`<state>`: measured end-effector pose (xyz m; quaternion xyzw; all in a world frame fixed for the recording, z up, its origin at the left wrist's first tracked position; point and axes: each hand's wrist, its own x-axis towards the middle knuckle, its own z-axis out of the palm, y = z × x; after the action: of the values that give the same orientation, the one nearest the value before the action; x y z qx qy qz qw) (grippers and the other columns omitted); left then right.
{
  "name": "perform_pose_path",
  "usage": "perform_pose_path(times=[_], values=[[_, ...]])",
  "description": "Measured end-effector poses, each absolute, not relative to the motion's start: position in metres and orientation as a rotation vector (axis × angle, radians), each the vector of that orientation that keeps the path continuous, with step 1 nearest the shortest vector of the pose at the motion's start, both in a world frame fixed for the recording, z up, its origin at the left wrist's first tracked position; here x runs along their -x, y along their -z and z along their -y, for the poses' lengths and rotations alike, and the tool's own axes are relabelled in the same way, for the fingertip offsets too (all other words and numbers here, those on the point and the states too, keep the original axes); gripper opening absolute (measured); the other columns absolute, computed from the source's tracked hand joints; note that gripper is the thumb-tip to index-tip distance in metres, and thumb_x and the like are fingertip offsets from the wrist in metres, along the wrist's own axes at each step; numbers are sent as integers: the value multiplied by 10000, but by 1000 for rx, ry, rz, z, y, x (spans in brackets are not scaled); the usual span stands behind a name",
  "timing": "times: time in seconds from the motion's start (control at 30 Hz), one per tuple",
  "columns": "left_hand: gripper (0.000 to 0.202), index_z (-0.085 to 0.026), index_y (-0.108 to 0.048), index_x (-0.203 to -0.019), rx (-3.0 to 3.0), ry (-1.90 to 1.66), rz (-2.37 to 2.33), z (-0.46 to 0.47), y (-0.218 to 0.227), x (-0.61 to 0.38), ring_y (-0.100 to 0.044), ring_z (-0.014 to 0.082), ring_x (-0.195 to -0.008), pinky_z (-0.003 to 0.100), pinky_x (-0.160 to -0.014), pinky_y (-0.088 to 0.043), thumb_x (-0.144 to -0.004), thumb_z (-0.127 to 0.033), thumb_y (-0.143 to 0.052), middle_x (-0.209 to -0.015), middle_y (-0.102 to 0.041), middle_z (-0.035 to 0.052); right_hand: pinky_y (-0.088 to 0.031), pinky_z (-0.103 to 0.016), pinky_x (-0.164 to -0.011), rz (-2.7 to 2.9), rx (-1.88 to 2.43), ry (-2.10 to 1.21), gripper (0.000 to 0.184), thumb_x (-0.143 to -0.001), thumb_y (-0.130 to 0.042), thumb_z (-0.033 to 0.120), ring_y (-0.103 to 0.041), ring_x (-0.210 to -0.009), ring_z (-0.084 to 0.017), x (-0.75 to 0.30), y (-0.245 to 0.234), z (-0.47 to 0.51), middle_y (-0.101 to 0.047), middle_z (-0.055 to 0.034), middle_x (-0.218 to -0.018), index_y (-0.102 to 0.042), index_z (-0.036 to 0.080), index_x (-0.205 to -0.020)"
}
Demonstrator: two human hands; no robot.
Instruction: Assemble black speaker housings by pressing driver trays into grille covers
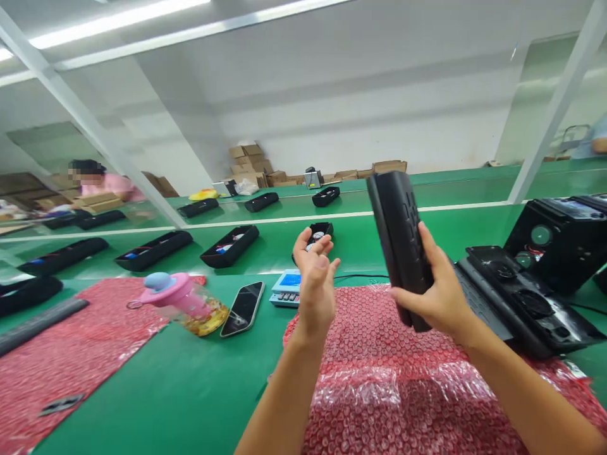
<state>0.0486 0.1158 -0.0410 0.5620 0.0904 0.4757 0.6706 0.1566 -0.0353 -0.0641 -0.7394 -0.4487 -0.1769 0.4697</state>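
Note:
My right hand point(439, 287) grips a long black plastic housing point(401, 246) near its lower end and holds it raised and slightly tilted above the red bubble wrap point(370, 354). To its left, my left hand point(317, 275) is lifted with the fingers apart and nothing in it. Behind that hand, partly hidden, sits a small black housing point(322, 234) with a pale round part inside. A light blue device with a lit screen point(287, 285) lies just beside my left wrist.
A pink-lidded bottle point(183, 303) and a phone point(243, 308) lie left of centre. Several open black housings point(231, 246) line the green bench. More black housings with round speakers point(531, 297) are stacked at right. A person in pink point(107, 183) is at the far left.

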Motion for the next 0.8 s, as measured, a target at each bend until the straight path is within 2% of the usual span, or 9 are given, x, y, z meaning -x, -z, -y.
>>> perform_pose_path(times=[0.13, 0.23, 0.37, 0.53, 0.6, 0.67, 0.73, 0.8], values=[[613, -307, -396, -1130, -1240, -1112, -254, -127, 28, -38, -478, 233, -1092, 386, -878, -380, -602, -477, -657, -1096, -510, 49, -403, -500, -898, 896, 2356, 526, 867, -658, -642, 372, -447, -1124, -380, -180, 51, 62, -337, -143, -1268, -241, 325, -1426], [605, -293, -390, -1115, -1239, -1123, -252, -131, 23, -35, -512, 212, -1021, 361, -843, -395, -597, -425, -673, -1056, -513, 42, -448, -442, -787, 808, 2657, 272, 888, -644, -648, 370, -531, -1011, -365, -196, 57, 84, -397, -149, -1191, -226, 347, -1425], [597, -286, -395, -1102, -1240, -1125, -202, -136, 21, -34, -530, 194, -975, 342, -831, -399, -592, -389, -687, -1024, -521, 34, -448, -393, -721, 728, 2882, 61, 881, -636, -639, 361, -575, -923, -337, -204, 75, 107, -444, -149, -1145, -239, 348, -1420], [585, -268, -433, -1070, -1215, -1092, -234, -141, 17, -31, -554, 196, -932, 330, -776, -413, -564, -384, -703, -997, -544, 31, -441, -485, -733, 613, 3052, 68, 859, -679, -603, 519, -533, -1002, -403, -205, 91, 113, -489, -198, -1116, -254, 280, -1427], [559, -265, -452, -1046, -1221, -1090, -241, -143, 15, -28, -562, 193, -918, 325, -765, -417, -559, -378, -703, -981, -556, 24, -419, -552, -770, 603, 3097, 145, 845, -678, -606, 564, -480, -1074, -442, -205, 90, 109, -485, -222, -1158, -313, 256, -1408], [533, -257, -475, -1010, -1219, -1108, -242, -145, 12, -24, -570, 185, -892, 314, -751, -421, -543, -366, -710, -955, -570, 17, -398, -600, -801, 624, 3084, 235, 782, -694, -614, 536, -453, -1106, -457, -202, 83, 103, -497, -236, -1170, -395, 209, -1368], [498, -244, -505, -966, -1213, -1132, -247, -149, 9, -20, -575, 178, -869, 303, -738, -424, -530, -361, -714, -935, -580, 14, -386, -598, -869, 813, 2873, 351, 643, -749, -582, 462, -457, -1132, -417, -190, 69, 98, -520, -218, -1181, -467, 166, -1308], [458, -231, -535, -923, -1205, -1155, -251, -153, 8, -16, -576, 175, -847, 298, -728, -427, -523, -363, -714, -922, -587, 14, -366, -541, -970, 1003, 2426, 477, 472, -801, -536, 396, -458, -1168, -339, -171, 52, 97, -538, -153, -1210, -533, 187, -1225]])
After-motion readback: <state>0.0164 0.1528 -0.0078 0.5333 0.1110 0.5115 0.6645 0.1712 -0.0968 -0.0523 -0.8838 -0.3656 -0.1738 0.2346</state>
